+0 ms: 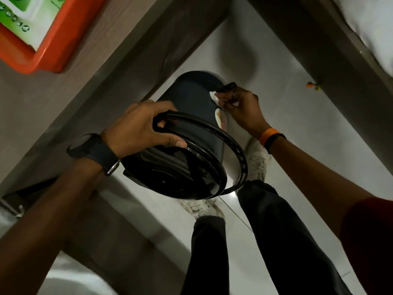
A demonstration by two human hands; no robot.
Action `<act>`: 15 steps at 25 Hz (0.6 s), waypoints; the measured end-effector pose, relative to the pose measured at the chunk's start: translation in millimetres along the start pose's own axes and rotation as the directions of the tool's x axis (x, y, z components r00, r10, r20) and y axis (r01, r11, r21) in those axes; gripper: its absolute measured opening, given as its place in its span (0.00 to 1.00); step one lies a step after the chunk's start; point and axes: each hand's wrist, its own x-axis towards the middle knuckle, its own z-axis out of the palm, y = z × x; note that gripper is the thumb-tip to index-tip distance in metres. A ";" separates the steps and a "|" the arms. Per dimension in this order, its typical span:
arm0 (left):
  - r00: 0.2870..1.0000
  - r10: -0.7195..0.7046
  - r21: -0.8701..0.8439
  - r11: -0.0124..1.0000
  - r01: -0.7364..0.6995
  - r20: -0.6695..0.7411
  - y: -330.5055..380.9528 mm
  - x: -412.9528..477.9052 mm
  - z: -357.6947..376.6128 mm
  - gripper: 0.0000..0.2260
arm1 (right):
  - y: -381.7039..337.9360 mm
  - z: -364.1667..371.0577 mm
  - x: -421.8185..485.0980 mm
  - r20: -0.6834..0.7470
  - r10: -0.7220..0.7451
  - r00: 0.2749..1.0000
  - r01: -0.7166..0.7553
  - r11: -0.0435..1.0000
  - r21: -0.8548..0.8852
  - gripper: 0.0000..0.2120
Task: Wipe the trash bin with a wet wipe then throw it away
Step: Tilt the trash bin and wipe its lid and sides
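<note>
A dark round trash bin [191, 96] is held up off the pale floor, tipped with its lid end toward me. My left hand [144, 124] grips the black rim near the lid [180, 173]. My right hand [240, 107] presses a small white wet wipe [213, 95] against the bin's side close to its base, by the black pedal [228, 86]. A pale sticker [221, 120] shows on the bin wall just below the wipe. Most of the wipe is hidden under my fingers.
An orange tray [49, 50] holding a green-and-white wipes pack [25, 15] sits on the brown table at upper left. My legs and white shoes [258, 162] stand on the floor beneath the bin. A brown bed frame [340, 60] with white bedding runs along the right.
</note>
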 end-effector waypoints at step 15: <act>0.972 0.045 -0.107 0.994 -0.021 0.230 -10.5 5.7 -39.9 0.09 | 11.5 -9.9 -28.8 -0.092 -0.045 0.995 0.036 0.995 -0.096 0.13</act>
